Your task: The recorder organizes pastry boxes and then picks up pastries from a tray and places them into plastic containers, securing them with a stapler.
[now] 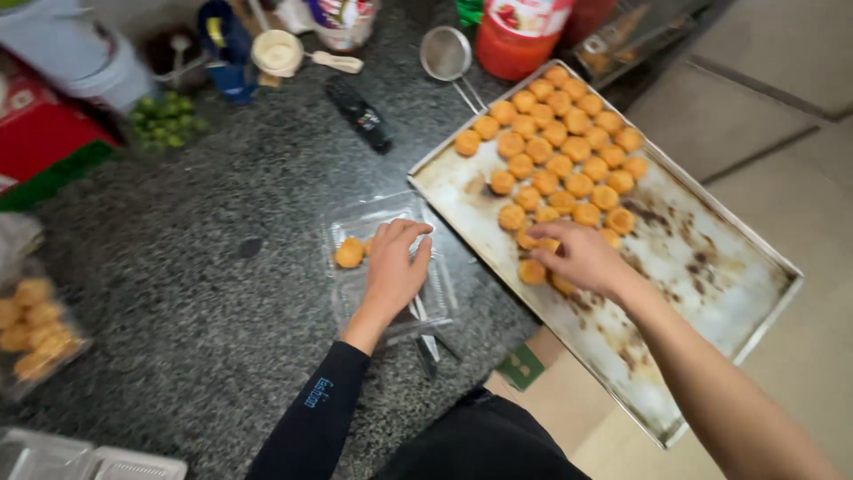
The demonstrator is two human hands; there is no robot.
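- left hand [395, 262] rests loosely, fingers bent, in the clear plastic box [355, 218]; one pastry [348, 254] lies just left of it.
- right hand [579, 258] pinches a pastry [547, 244] on the baking tray [711, 284], more pastries [569, 147] beyond its fingers.

— What did everything rest on?

— A dark speckled granite counter [222, 293]. Under the left hand [395, 267] lay a clear plastic container [355, 222], open, with one round golden pastry [348, 254] in it just beside the fingers.

— And by the other hand?

— The right hand [582, 258] was over a worn metal baking tray [711, 276] that jutted past the counter's edge, rows of golden pastries [560, 142] lying beyond its fingertips.

— Anything farther off?

— Beyond the left hand lay a black remote [360, 114], then a small metal strainer [447, 55]. Well apart to that hand's outer side sat green limes [164, 120] and a filled clear container [35, 329].
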